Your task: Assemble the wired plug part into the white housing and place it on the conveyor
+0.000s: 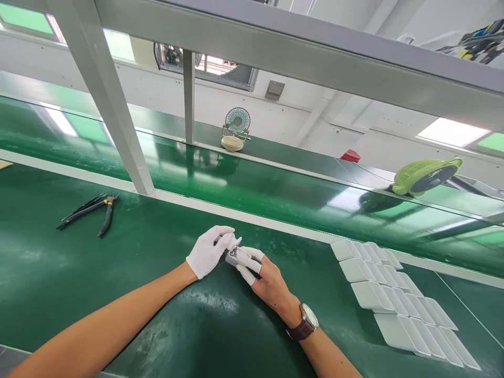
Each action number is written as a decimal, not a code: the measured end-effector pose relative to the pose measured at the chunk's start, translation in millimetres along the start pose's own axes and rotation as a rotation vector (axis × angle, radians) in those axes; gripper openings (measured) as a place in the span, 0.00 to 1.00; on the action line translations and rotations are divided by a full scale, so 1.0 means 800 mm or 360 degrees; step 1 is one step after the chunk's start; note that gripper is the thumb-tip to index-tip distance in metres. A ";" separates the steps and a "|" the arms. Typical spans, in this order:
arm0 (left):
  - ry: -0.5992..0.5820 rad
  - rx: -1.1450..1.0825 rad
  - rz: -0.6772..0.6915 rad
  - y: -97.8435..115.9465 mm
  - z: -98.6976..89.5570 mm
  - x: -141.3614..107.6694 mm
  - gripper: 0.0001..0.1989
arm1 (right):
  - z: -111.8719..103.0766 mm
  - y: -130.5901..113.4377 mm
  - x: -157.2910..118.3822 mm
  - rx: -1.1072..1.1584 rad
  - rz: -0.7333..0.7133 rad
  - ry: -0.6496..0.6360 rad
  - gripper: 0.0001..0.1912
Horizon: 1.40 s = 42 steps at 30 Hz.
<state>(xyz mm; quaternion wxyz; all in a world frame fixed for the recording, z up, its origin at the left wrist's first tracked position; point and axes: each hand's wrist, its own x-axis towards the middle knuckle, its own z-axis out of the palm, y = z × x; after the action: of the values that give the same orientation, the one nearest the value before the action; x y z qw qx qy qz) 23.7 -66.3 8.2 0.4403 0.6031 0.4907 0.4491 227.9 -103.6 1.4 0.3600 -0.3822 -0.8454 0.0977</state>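
Note:
My right hand (265, 278), with white covers on its fingers, grips a small grey-white plastic housing (231, 259). One end of the housing faces left, and reddish and dark wires (233, 252) show there. Close against that end, my left hand (210, 252) in a white glove has its fingers pinched together. Something dark and a whitish bit show between those fingers, too small to name. Both hands are held just above the green table (157, 294).
Cutting pliers (106, 210) and thin black tweezers (84, 206) lie at left. Rows of white plastic shells (370, 294) lie at right. A grey post (114, 105) stands at the table's back edge. Beyond are a small fan (237, 121) and a green fan (427, 176).

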 end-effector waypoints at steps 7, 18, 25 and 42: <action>0.0054 -0.0116 0.0174 -0.005 -0.003 -0.003 0.22 | -0.010 -0.006 0.006 0.0115 0.0038 0.0148 0.23; -0.0151 0.0025 0.0106 -0.003 -0.005 -0.001 0.17 | 0.004 -0.001 -0.004 0.0167 0.0383 -0.0059 0.17; -0.0134 0.0074 0.0195 -0.001 -0.009 -0.002 0.21 | 0.004 -0.003 -0.004 0.0248 0.0280 -0.0097 0.15; -0.0062 0.0349 0.0767 -0.028 0.019 -0.009 0.16 | -0.008 0.007 0.017 0.1806 0.1348 -0.0029 0.22</action>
<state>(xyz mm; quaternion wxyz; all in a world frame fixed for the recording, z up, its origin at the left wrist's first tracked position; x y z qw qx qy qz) 33.4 -71.8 -17.6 0.2619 0.7552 0.3699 0.4735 229.2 -90.9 10.7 0.4276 -0.4308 -0.4457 0.6580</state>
